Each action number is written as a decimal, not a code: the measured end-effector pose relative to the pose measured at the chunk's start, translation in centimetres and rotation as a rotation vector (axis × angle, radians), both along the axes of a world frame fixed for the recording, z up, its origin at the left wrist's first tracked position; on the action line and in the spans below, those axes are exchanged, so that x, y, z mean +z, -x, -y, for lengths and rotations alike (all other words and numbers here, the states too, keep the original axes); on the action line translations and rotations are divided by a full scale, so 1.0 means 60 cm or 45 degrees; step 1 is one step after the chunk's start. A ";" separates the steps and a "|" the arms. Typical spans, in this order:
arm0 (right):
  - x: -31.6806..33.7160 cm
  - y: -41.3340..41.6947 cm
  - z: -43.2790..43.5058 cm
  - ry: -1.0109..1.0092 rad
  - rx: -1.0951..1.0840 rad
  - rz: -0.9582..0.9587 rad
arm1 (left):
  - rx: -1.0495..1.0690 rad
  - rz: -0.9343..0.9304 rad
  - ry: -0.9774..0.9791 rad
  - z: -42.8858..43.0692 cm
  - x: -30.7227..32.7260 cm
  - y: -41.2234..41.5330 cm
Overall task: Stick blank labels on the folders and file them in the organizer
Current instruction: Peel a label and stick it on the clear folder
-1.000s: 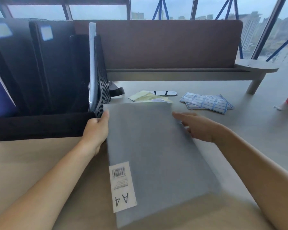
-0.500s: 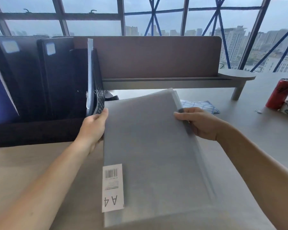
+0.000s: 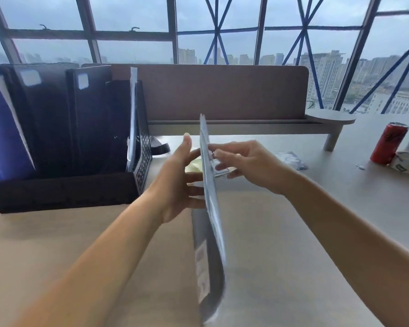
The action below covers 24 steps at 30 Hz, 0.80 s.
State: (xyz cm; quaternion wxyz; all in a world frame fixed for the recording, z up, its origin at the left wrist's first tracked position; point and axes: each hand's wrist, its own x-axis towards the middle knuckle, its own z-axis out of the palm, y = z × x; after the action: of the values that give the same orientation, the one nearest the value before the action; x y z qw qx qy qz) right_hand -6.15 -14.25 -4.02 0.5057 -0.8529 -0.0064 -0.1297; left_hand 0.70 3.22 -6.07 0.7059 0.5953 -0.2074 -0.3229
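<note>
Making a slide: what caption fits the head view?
Left hand and right hand hold a grey folder on edge, right of the black organizer.

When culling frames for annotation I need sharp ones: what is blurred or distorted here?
Head view: the grey folder is motion-smeared, worst at its near end, sticker unreadable; the left hand and right hand on it look sharper. Head view: window frames bow from the wide lens, and backlight leaves the organizer dark.
</note>
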 end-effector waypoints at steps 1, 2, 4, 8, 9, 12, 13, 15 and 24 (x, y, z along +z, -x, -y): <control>-0.009 -0.008 -0.006 0.088 0.028 0.023 | 0.025 -0.029 0.064 -0.002 0.004 -0.001; -0.019 -0.014 -0.010 0.168 0.059 0.046 | 0.021 -0.063 0.127 -0.004 0.009 -0.001; -0.038 -0.023 -0.015 0.312 0.101 0.113 | -0.046 -0.090 0.186 -0.006 -0.001 -0.001; -0.079 -0.030 -0.005 0.483 0.161 0.106 | -0.012 -0.192 0.058 -0.023 -0.053 0.002; -0.094 -0.034 0.001 0.558 0.166 0.063 | 0.011 -0.217 0.034 -0.026 -0.068 -0.001; -0.126 -0.038 0.006 0.867 0.138 -0.047 | 0.072 -0.153 -0.125 -0.031 -0.104 -0.024; -0.129 -0.038 0.004 0.884 0.176 -0.088 | 0.067 -0.109 -0.206 -0.033 -0.112 -0.031; -0.128 -0.047 0.001 0.907 0.245 -0.157 | 0.034 0.059 -0.441 -0.038 -0.122 -0.043; -0.136 -0.209 0.070 0.969 -0.338 -0.261 | 0.201 1.104 -1.415 -0.048 -0.117 -0.115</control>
State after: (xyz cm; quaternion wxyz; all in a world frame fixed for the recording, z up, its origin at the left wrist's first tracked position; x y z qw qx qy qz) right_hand 6.40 -18.48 -12.17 0.1312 -0.9809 0.1065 -0.0967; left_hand 7.57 6.09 -13.10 0.1729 0.9555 -0.2304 -0.0628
